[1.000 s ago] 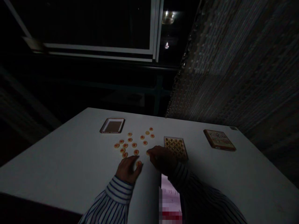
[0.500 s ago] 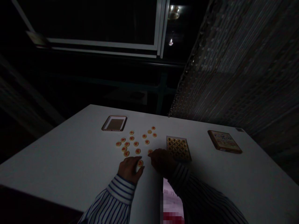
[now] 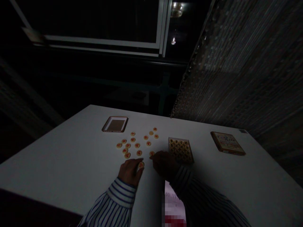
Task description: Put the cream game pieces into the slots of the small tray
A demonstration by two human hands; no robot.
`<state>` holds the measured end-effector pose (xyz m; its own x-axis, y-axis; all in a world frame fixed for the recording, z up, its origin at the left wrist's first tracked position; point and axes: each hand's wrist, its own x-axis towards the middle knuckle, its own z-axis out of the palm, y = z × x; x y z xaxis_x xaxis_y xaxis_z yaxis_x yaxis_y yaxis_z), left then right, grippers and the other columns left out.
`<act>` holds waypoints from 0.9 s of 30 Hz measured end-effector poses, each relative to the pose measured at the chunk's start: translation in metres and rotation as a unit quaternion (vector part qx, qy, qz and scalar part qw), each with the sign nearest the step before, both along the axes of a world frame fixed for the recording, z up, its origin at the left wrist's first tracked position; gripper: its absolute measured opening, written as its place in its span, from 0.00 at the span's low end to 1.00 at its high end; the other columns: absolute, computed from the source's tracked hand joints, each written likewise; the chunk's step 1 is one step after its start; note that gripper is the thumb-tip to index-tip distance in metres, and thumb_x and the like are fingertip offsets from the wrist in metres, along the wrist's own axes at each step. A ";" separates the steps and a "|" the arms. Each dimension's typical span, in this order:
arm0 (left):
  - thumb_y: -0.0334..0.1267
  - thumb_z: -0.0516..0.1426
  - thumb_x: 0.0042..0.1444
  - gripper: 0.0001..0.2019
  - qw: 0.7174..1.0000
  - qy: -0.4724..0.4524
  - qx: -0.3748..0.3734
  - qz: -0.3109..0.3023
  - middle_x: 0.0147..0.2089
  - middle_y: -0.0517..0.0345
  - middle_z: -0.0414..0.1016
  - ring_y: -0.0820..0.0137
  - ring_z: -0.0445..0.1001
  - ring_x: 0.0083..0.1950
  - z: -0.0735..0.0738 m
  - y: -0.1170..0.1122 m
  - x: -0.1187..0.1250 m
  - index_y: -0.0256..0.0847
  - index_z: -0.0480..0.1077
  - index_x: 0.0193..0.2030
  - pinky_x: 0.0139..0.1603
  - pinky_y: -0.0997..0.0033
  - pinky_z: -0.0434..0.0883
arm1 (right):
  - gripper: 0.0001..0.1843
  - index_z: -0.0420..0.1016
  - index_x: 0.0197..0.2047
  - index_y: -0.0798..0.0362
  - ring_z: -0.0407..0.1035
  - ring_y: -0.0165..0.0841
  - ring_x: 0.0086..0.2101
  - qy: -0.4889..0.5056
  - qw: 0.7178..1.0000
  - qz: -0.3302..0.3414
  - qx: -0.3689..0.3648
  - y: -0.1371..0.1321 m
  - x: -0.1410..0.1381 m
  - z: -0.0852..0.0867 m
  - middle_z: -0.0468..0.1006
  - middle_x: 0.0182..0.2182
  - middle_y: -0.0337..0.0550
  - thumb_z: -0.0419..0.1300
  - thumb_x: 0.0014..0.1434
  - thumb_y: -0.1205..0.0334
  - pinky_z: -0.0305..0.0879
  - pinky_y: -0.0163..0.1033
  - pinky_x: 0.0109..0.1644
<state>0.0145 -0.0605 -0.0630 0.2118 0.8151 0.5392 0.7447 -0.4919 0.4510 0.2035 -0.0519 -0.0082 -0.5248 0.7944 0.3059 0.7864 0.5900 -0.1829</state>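
My left hand (image 3: 130,170) has its thumb and forefinger closed round a Chinese chess piece (image 3: 141,165) with a red character. To its right, my right hand (image 3: 164,162) is bunched, its fingertips on another red-marked piece (image 3: 151,154); its inner fingers are hidden in shadow. Beyond both hands, several loose red-marked pieces (image 3: 139,153) lie scattered on the white table (image 3: 71,151). One piece (image 3: 151,133) shows a plain face. Just right of my right hand is a shallow box (image 3: 181,148) filled with rows of black-marked pieces.
An open tray-like lid or box (image 3: 115,124) lies at the back left. A flat box with a printed cover (image 3: 227,143) lies at the right. Behind the table's right side hangs a bead curtain (image 3: 227,72). The light is dim.
My left thumb and forefinger have closed in on the piece between them. My right hand has hardly moved, and the view has shifted slightly.
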 end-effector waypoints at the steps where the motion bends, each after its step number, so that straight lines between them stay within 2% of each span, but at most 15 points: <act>1: 0.41 0.52 0.49 0.13 1.000 -0.004 0.002 -0.001 0.37 0.55 0.75 0.64 0.71 0.39 0.001 0.000 0.000 0.43 0.69 0.42 0.39 0.61 0.68 | 0.13 0.72 0.39 0.53 0.67 0.33 0.35 0.000 1.000 -0.001 -0.001 0.000 0.000 0.000 0.75 0.33 0.45 0.50 0.52 0.68 0.61 0.39 0.40; 10: 0.43 0.51 0.50 0.13 0.999 -0.045 0.031 0.003 0.36 0.53 0.74 0.64 0.71 0.38 0.007 -0.001 0.001 0.40 0.67 0.41 0.39 0.61 0.68 | 0.13 0.72 0.39 0.54 0.66 0.33 0.35 0.016 1.000 0.001 -0.013 0.000 0.001 0.000 0.75 0.34 0.44 0.50 0.52 0.67 0.61 0.39 0.41; 18: 0.42 0.54 0.48 0.13 0.997 -0.065 0.051 0.011 0.35 0.53 0.73 0.65 0.70 0.38 0.013 -0.003 0.005 0.40 0.65 0.41 0.40 0.62 0.68 | 0.13 0.72 0.38 0.54 0.67 0.32 0.33 -0.016 1.000 -0.020 -0.011 -0.001 -0.003 0.010 0.75 0.32 0.44 0.49 0.54 0.69 0.60 0.37 0.38; 24: 0.40 0.54 0.48 0.12 0.996 -0.084 0.033 0.011 0.35 0.55 0.73 0.67 0.71 0.37 0.018 -0.001 0.007 0.41 0.66 0.40 0.39 0.63 0.69 | 0.12 0.71 0.39 0.54 0.66 0.31 0.33 0.028 0.999 -0.015 0.023 0.002 0.001 0.009 0.74 0.32 0.44 0.50 0.54 0.68 0.60 0.36 0.37; 27: 0.40 0.54 0.48 0.11 0.995 -0.097 0.022 -0.006 0.35 0.55 0.73 0.67 0.71 0.37 0.021 0.001 0.010 0.40 0.66 0.39 0.40 0.62 0.69 | 0.12 0.72 0.38 0.55 0.66 0.30 0.34 0.048 0.998 -0.013 0.030 0.002 0.005 0.014 0.74 0.32 0.44 0.49 0.54 0.68 0.60 0.36 0.39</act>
